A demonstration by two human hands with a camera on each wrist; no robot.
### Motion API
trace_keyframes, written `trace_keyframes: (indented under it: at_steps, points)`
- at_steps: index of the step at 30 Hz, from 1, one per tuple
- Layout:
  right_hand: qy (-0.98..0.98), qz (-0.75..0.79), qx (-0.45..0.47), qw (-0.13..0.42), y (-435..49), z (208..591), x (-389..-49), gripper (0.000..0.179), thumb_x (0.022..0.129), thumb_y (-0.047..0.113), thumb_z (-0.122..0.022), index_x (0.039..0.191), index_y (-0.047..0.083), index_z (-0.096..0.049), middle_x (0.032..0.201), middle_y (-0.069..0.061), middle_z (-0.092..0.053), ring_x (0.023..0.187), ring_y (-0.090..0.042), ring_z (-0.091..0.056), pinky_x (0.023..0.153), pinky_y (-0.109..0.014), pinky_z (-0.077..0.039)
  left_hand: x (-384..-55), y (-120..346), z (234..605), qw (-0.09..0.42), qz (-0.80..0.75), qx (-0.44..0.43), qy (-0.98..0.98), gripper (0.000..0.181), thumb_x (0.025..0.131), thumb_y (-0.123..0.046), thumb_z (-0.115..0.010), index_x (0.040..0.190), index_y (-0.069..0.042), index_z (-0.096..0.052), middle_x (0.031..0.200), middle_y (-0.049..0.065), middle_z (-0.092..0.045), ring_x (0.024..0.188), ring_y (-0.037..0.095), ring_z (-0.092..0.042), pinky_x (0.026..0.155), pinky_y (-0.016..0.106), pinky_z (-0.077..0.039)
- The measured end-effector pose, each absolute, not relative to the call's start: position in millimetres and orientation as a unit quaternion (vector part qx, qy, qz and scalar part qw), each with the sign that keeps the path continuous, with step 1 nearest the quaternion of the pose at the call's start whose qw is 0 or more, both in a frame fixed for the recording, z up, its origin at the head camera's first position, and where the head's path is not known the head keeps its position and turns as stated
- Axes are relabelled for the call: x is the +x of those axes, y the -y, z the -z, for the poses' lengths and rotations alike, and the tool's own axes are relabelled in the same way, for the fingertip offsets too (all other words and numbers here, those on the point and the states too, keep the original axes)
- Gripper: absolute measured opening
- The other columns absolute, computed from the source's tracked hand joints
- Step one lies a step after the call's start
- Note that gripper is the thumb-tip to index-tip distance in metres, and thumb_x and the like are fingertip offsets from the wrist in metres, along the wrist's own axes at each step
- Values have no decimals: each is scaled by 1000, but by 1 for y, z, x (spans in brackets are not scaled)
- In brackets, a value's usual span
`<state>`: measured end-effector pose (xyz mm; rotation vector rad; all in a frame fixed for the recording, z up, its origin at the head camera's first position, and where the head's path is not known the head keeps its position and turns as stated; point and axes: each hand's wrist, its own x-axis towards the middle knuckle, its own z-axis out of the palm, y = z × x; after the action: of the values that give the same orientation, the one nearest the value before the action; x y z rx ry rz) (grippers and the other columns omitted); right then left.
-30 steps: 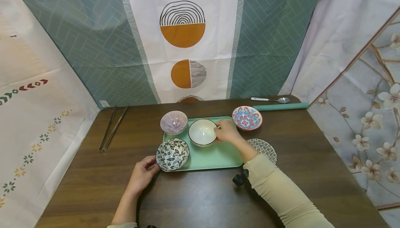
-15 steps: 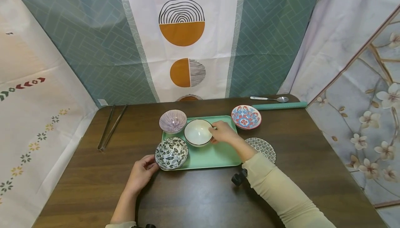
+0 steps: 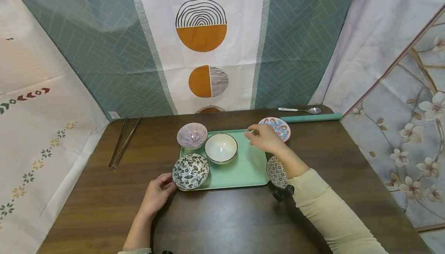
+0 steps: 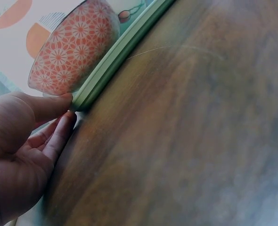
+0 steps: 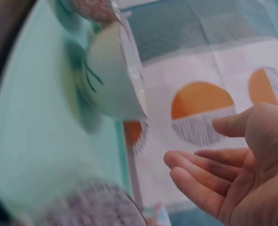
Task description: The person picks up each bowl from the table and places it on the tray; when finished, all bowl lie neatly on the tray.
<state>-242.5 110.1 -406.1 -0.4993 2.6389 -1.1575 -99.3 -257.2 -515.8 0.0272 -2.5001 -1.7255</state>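
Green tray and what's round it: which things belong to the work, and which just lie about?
Likely the job: green tray, gripped by left hand; white bowl, floral bowl, striped bowl; perhaps red-and-blue bowl, patterned dish.
Apparently lying about: tongs, spoon, teal bar.

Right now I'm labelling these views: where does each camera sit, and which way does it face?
Head: on the head, facing forward and down at the tray; left hand, right hand and sleeves show.
Left wrist: worn there, facing past the left hand to the tray's edge and a red-patterned bowl; only that hand shows.
Right wrist: worn there, facing past the right hand to the white bowl; only that hand shows.
Head and right wrist share the white bowl.
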Motion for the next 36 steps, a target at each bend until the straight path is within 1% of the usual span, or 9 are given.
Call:
trace_keyframes:
  at_steps: [4, 9, 11, 13, 18, 21, 26, 30, 36]
  points:
    - [-897, 396, -178, 83, -134, 402, -245, 44, 105, 26, -57, 137, -4, -57, 112, -19, -70, 91, -32, -72, 72, -38, -59, -99, 258, 514, 48, 563, 5, 825, 31, 91, 7, -70, 121, 11, -67, 119, 21, -66, 104, 11, -64, 86, 18, -54]
    - [-903, 393, -168, 45, -162, 402, -248, 44, 105, 26, -58, 136, -5, -60, 112, -22, -71, 103, -35, -69, 81, -47, -58, -99, 259, 513, 44, 558, 13, 829, 31, 91, 8, -69, 122, 12, -66, 120, 21, -65, 105, 10, -63, 87, 17, -54]
    - [-903, 397, -158, 38, -172, 403, -248, 46, 105, 27, -57, 137, -5, -58, 116, -23, -70, 108, -36, -67, 86, -49, -57, -99, 259, 513, 42, 559, 16, 828, 31, 91, 8, -69, 122, 12, -66, 121, 22, -65, 105, 10, -63, 86, 17, -54]
    - [-897, 414, -153, 35, -180, 404, -249, 46, 105, 27, -58, 137, -6, -58, 114, -25, -71, 105, -37, -69, 86, -48, -57, -99, 259, 512, 40, 560, 15, 827, 31, 91, 9, -69, 122, 12, -66, 121, 22, -65, 105, 10, -63, 86, 17, -54]
    - [-885, 441, -147, 17, -195, 411, -251, 45, 104, 27, -60, 133, -8, -60, 107, -26, -72, 92, -40, -72, 77, -36, -60, -99, 259, 512, 39, 560, 16, 827, 32, 91, 8, -69, 122, 12, -66, 121, 22, -65, 104, 11, -64, 86, 17, -54]
    - [-884, 445, -142, 8, -204, 415, -253, 44, 104, 26, -59, 133, -8, -60, 106, -26, -72, 94, -41, -72, 73, -29, -60, -100, 257, 513, 41, 560, 16, 827, 31, 91, 8, -70, 121, 11, -67, 120, 21, -65, 104, 11, -64, 87, 17, -54]
    - [-885, 445, -134, -15, -218, 424, -260, 42, 104, 24, -60, 130, -8, -62, 109, -26, -71, 93, -41, -72, 70, -26, -60, -100, 257, 514, 52, 557, 10, 829, 30, 90, 7, -71, 119, 11, -68, 118, 21, -66, 102, 9, -64, 86, 17, -54]
    - [-893, 432, -121, -43, -229, 435, -266, 36, 103, 23, -61, 125, -6, -66, 103, -24, -73, 87, -35, -73, 66, -23, -59, -100, 257, 513, 52, 559, 14, 828, 30, 90, 8, -71, 119, 10, -68, 117, 21, -66, 103, 9, -64, 86, 17, -54]
    - [-910, 394, -94, -89, -241, 457, -274, 30, 101, 21, -63, 118, -3, -70, 93, -19, -75, 73, -21, -71, 58, -22, -55, -100, 257, 515, 43, 559, 21, 828, 30, 90, 8, -70, 120, 9, -68, 117, 20, -66, 103, 7, -64, 87, 16, -54]
